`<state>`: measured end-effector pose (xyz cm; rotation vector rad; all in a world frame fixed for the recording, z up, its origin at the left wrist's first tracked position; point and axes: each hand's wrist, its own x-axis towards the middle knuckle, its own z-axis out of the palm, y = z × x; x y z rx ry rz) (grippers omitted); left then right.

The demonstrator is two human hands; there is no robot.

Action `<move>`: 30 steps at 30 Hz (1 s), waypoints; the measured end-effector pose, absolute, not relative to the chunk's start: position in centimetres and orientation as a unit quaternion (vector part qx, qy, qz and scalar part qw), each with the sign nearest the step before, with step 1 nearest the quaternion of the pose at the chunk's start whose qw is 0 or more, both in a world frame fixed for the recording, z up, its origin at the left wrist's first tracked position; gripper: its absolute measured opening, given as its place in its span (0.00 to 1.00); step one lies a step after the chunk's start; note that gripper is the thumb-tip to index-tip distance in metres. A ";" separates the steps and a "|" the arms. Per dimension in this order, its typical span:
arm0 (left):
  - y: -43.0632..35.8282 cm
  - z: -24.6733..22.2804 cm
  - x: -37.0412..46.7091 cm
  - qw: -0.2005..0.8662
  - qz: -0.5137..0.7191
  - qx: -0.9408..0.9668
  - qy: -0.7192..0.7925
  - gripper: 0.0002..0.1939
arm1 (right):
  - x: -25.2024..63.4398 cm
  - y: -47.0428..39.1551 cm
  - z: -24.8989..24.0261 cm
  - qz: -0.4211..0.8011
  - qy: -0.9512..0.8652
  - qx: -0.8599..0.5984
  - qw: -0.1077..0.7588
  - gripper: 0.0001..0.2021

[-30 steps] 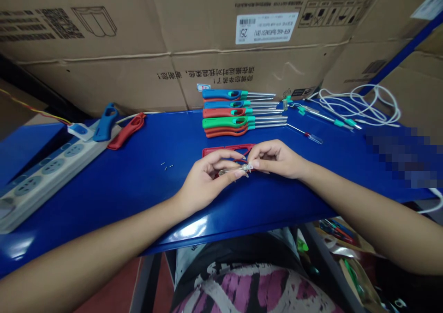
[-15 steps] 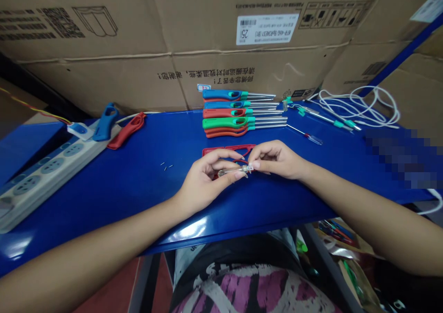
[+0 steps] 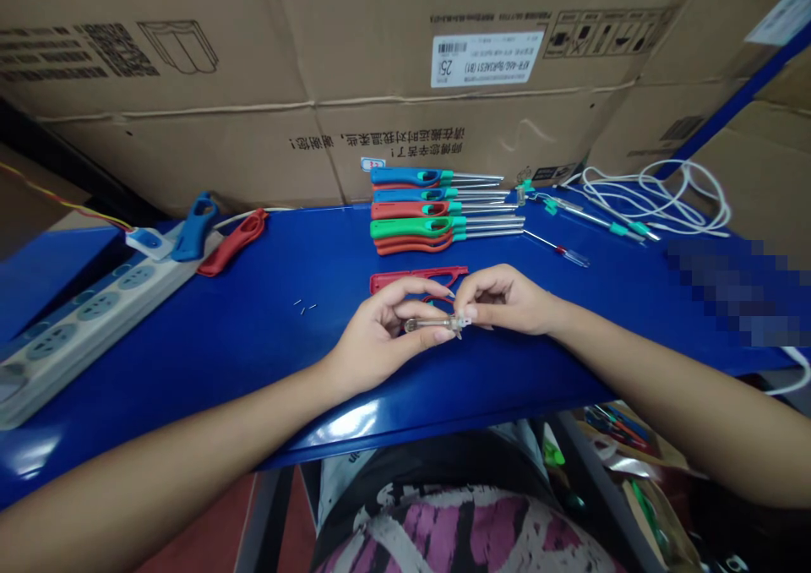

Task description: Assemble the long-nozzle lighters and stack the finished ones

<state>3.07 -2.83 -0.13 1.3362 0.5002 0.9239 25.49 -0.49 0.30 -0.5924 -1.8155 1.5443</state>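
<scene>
My left hand (image 3: 380,332) grips a small clear tube (image 3: 431,324) between thumb and fingers, its rounded end toward the palm. At the tube's right end, my right hand (image 3: 507,301) pinches a small whitish piece, partly covered by the fingertips. Just behind both hands lies a red lighter shell (image 3: 405,278), its right part partly hidden by the fingers. Several tiny metal pins (image 3: 304,308) lie on the blue table (image 3: 253,345) left of my hands.
Stacked lighters (image 3: 411,210) with metal rods lie behind my hands. At left are a power strip (image 3: 95,302), a blue handle (image 3: 195,228) and a red handle (image 3: 233,243). A white cable (image 3: 697,210) coils at the back right, before a cardboard box (image 3: 221,150).
The clear tube has come down slightly and turned more level in my left hand. Both hands sit a little lower, still meeting at its right end.
</scene>
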 end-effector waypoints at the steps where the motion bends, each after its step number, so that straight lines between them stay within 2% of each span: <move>1: -2.8 -0.1 3.1 0.658 0.410 0.590 0.224 0.18 | 25.5 -0.5 0.3 0.590 -0.696 -0.227 0.341 0.06; 7: -2.7 0.0 3.0 0.629 0.430 0.592 0.264 0.15 | 25.3 -0.5 0.6 0.562 -0.689 -0.268 0.369 0.09; 22: -2.7 -0.1 3.1 0.677 0.392 0.567 0.259 0.20 | 25.2 -0.5 0.3 0.581 -0.693 -0.239 0.353 0.12; 30: -2.8 0.5 3.1 0.668 0.406 0.571 0.251 0.18 | 25.3 -0.6 0.8 0.589 -0.674 -0.256 0.365 0.12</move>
